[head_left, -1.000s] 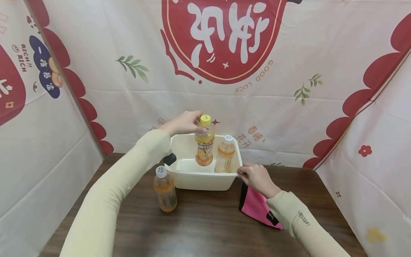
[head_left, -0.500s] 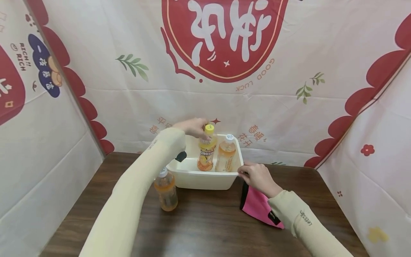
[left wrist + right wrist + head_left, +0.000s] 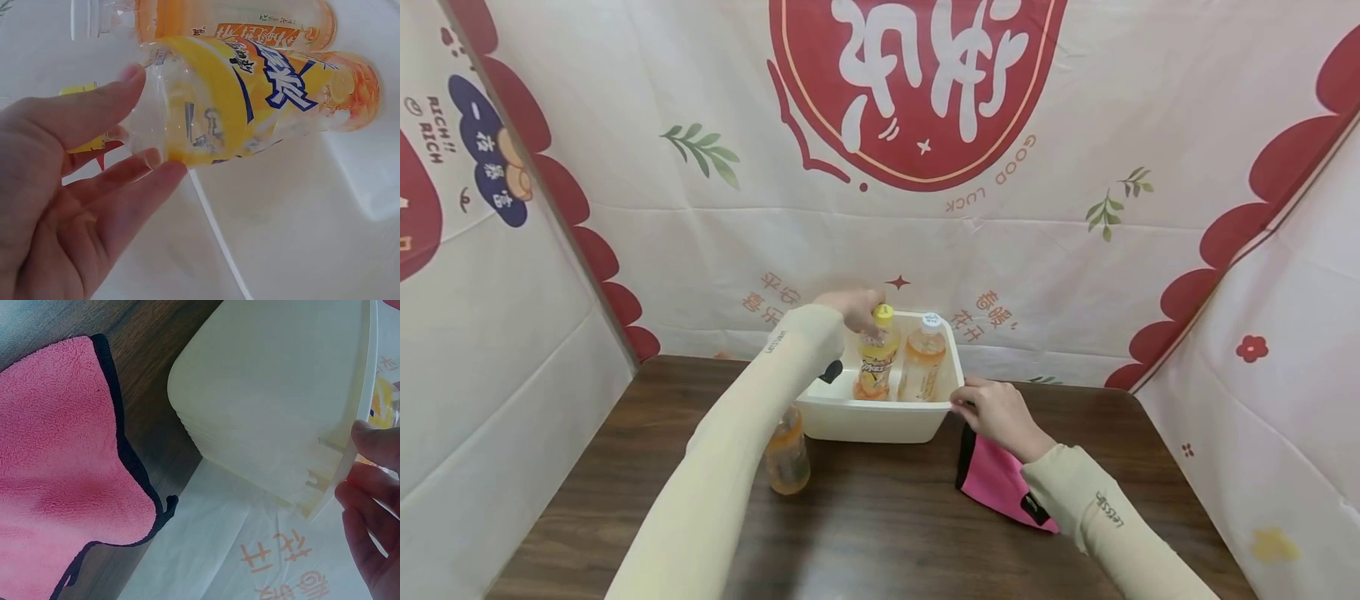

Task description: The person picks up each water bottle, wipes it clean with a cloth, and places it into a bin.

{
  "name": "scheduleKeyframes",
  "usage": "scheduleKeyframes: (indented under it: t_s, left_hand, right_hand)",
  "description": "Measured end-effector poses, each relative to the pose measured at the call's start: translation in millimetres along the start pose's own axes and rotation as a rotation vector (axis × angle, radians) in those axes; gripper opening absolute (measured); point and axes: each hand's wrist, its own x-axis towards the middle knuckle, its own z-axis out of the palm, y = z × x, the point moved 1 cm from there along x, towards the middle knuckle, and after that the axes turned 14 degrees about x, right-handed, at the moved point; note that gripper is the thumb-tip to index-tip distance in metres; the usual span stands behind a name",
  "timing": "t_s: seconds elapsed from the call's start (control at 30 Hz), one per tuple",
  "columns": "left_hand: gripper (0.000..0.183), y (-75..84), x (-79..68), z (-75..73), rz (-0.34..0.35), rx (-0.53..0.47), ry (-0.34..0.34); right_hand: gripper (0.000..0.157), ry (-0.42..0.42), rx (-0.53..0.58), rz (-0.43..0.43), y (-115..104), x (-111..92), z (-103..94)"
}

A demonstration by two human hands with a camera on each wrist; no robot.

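Note:
A drink bottle with a yellow cap and yellow label (image 3: 876, 362) stands inside the cream plastic bin (image 3: 868, 421). My left hand (image 3: 859, 310) reaches over the bin and holds this bottle around its neck; the left wrist view shows thumb and fingers (image 3: 103, 109) on either side of the clear neck. Close beside it in the bin is a white-capped bottle of orange drink (image 3: 922, 362). With thumb and fingertips, my right hand (image 3: 996, 412) pinches the rim at the bin's right front corner. The right wrist view shows the bin's outer wall (image 3: 269, 394) near that grip.
Another bottle of orange drink (image 3: 787, 458) stands on the dark wooden table (image 3: 880, 533), left of the bin, its top hidden by my left sleeve. A pink cloth with black edging (image 3: 1000, 487) lies under my right wrist. Printed fabric (image 3: 820, 242) hangs behind the table.
My left hand has lowered the yellow-capped bottle into the bin, moving down beside the white-capped one. My left forearm has swung right, covering the outside bottle's cap. The right hand keeps its place.

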Motion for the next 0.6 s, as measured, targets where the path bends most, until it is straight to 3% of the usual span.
scheduleKeyframes:
  t_s: [0.6]
  left_hand:
    - [0.046, 3.6, 6.6, 8.2, -0.054, -0.009, -0.052]
  right_hand:
    - [0.011, -0.012, -0.007, 0.016, -0.7, 0.3, -1.4]
